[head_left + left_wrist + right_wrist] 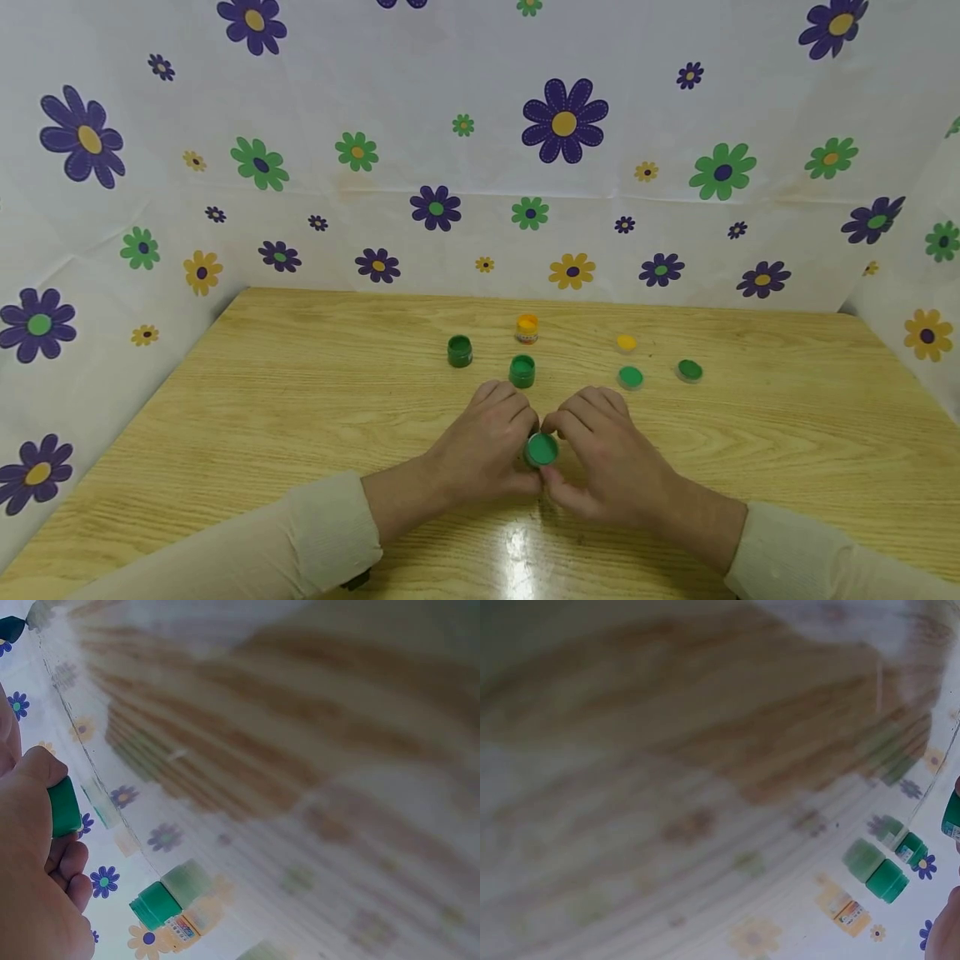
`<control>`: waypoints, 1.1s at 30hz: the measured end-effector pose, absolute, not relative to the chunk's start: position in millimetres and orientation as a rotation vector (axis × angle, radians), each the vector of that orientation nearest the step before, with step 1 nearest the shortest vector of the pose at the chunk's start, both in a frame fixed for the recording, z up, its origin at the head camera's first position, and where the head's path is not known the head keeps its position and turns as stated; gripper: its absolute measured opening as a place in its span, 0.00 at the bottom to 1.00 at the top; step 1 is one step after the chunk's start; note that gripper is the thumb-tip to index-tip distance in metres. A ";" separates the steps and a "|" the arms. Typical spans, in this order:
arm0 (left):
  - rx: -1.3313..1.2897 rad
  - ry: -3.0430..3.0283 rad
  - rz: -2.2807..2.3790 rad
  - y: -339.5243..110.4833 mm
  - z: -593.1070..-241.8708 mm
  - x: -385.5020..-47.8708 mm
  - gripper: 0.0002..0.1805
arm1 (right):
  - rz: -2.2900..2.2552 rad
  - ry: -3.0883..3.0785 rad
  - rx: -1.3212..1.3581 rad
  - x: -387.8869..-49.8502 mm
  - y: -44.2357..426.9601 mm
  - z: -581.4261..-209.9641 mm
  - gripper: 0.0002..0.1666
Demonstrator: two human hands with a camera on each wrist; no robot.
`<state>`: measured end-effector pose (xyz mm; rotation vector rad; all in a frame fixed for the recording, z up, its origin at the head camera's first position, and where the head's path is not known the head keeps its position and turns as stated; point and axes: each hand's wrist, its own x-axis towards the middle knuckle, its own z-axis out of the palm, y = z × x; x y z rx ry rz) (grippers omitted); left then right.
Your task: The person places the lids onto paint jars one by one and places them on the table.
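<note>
A small green paint jar is between my two hands, above the wooden table. My left hand grips it from the left, with the thumb at the near side. From the right, my right hand pinches it between thumb and fingers. The jar's round green top with a pale rim faces up; whether that is a lid or paint, I cannot tell. In the left wrist view the green side of the jar shows between thumb and curled fingers. Only an edge of the jar appears in the right wrist view.
Beyond my hands stand uncapped paint jars: dark green, green and yellow. To their right lie a yellow lid, a green lid and a dark green lid. A flowered cloth hangs behind the table.
</note>
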<state>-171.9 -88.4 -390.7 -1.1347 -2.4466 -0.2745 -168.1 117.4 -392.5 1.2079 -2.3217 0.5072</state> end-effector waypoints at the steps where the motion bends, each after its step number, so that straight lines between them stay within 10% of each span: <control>1: -1.136 -2.444 -0.274 -88.3 -390.9 -172.0 0.19 | 0.507 -2.315 1.210 -168.3 117.4 -392.5 0.15; 33: -1.182 -2.410 -0.256 -88.3 -391.5 -173.1 0.21 | 0.493 -2.309 1.260 -166.1 118.2 -390.7 0.21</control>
